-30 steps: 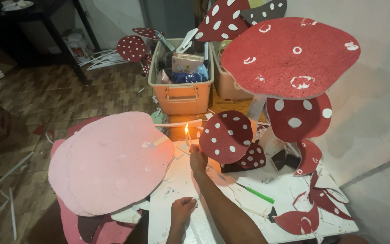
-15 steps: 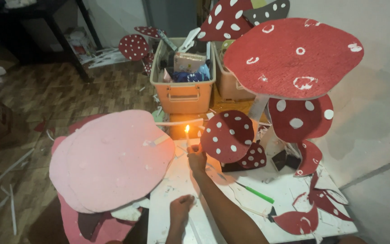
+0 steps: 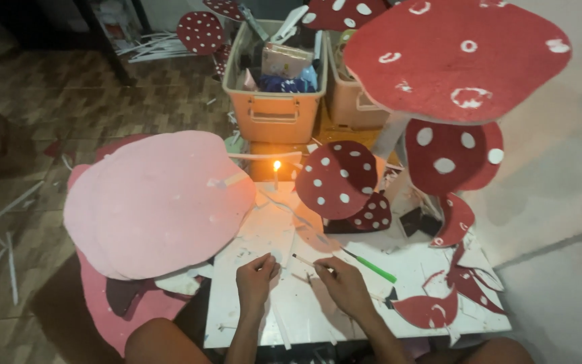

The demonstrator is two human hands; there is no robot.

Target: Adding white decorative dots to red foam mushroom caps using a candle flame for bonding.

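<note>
My left hand [image 3: 256, 275] rests on the white table [image 3: 318, 317] with its fingers curled, its thumb beside a small white scrap [image 3: 275, 256]. My right hand [image 3: 343, 284] lies just to the right of it and pinches a thin pale stick [image 3: 302, 260] whose tip points left toward my left hand. A short lit candle [image 3: 277, 172] stands at the table's far edge, well beyond both hands. A green-handled tool [image 3: 374, 267] lies on the table just past my right hand.
Large pink foam discs [image 3: 156, 202] overlap the table's left side. Red white-dotted mushroom caps [image 3: 337, 179] stand behind the candle, a big one [image 3: 456, 57] at upper right, with red offcuts [image 3: 439, 307] at right. Orange bins [image 3: 274, 108] sit on the floor beyond.
My right hand has drawn back from the candle flame to the near part of the table, next to my left hand, bringing the thin stick with it. The view has tilted slightly.
</note>
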